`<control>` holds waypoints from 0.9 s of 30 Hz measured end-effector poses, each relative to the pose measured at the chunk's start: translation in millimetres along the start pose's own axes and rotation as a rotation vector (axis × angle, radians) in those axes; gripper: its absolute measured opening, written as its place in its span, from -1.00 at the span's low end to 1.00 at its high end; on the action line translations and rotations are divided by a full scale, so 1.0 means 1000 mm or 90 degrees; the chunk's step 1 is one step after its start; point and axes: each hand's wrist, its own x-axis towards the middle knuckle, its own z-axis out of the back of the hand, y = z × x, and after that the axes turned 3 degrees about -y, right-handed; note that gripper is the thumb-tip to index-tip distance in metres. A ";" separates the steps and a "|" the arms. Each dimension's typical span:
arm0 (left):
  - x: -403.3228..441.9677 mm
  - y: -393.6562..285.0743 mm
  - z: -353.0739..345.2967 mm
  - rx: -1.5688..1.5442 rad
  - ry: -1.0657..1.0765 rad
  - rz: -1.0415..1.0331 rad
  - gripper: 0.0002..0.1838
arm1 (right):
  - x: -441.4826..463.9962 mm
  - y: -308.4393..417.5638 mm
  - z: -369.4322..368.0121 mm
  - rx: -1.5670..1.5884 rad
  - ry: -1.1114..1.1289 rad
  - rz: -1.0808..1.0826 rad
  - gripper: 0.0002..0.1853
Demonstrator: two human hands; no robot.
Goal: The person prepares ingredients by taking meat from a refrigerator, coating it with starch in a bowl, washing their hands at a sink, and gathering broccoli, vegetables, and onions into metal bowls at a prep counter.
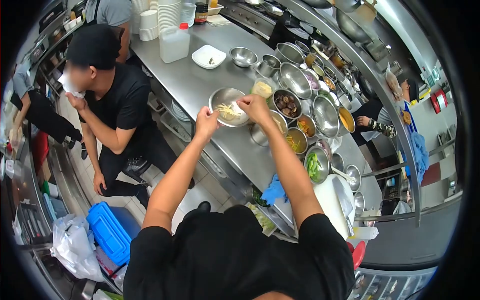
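Note:
A steel bowl [225, 95] with pale yellow shredded strips [229, 112] in it is in front of me at the counter's near edge. My left hand [206, 124] is closed on the bowl's left rim. Over the bowl's right side is my right hand [255, 108], its fingertips pinched together; whatever they hold is too small to make out. Right beside that hand stand a container of pale food [262, 89] and a bowl of dark brown pieces [287, 103]. A pot with yellow strips [296, 141] sits below my right forearm.
Several steel bowls, one with green vegetables [314, 166], crowd the counter [200, 82] on the right. A white cutting board [327, 200] with a cleaver [343, 196] lies nearer me. A plastic jug [175, 45] and white dishes [209, 56] are farther back. A seated person [117, 95] is at left.

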 end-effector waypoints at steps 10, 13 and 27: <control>0.055 0.029 -0.001 0.016 -0.097 0.008 -0.81 | 0.023 -0.025 0.043 -0.046 0.087 0.089 -0.76; 0.074 0.048 -0.011 0.052 -0.066 0.023 -0.76 | 0.053 -0.028 0.001 -0.200 0.158 0.228 -0.78; 0.131 0.026 -0.038 -0.027 -0.140 0.080 -0.79 | 0.168 -0.064 -0.028 -0.069 0.311 0.132 -0.73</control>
